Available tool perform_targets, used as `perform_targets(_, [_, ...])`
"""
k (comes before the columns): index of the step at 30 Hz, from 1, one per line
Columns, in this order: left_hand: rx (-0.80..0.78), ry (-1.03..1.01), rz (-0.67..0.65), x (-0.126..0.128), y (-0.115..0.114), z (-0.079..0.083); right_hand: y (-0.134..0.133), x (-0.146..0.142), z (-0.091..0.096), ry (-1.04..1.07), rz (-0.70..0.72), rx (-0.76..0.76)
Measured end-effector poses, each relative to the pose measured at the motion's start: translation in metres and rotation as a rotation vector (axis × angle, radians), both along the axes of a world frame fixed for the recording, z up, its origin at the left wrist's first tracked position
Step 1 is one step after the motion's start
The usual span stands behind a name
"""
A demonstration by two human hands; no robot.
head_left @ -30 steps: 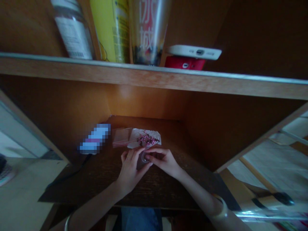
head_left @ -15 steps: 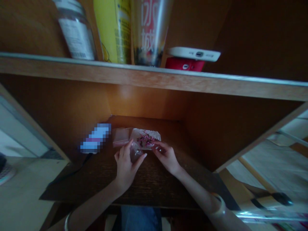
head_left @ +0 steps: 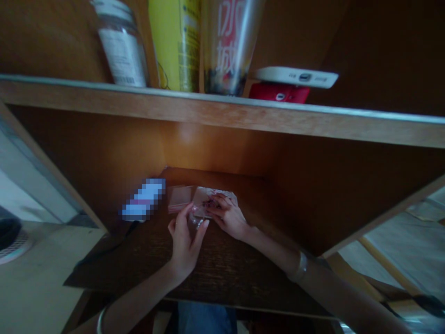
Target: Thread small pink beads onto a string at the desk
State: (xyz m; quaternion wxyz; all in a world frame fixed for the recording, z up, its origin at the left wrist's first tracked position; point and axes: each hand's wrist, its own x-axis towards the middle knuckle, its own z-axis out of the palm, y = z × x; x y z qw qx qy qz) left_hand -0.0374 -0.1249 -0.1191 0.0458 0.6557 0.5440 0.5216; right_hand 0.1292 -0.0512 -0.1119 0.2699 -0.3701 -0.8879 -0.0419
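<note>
The right hand rests palm down, fingers curled over a crumpled white paper on the dark wooden desktop; whether they grip it cannot be told. Under those fingers, a pink dried sprig is mostly hidden. The left hand stands half open, with a clear plastic bag at its fingertips, between both hands; any grip is unclear. A flat pink-tinted packet lies just beyond the left fingers. Maintain light fingertip pressure, as the sprig appears brittle, and keep the bag in sight.
</note>
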Motion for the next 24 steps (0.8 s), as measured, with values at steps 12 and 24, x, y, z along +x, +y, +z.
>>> perform_targets(12, [0.026,-0.003,-0.003,0.001,0.009,0.001,0.02,-0.004,-0.012,0.325,0.121,-0.031])
perform_targets(24, [-0.064,0.145,-0.001,0.002,0.007,-0.003,-0.013,-0.011,0.006,0.61,0.188,0.2])
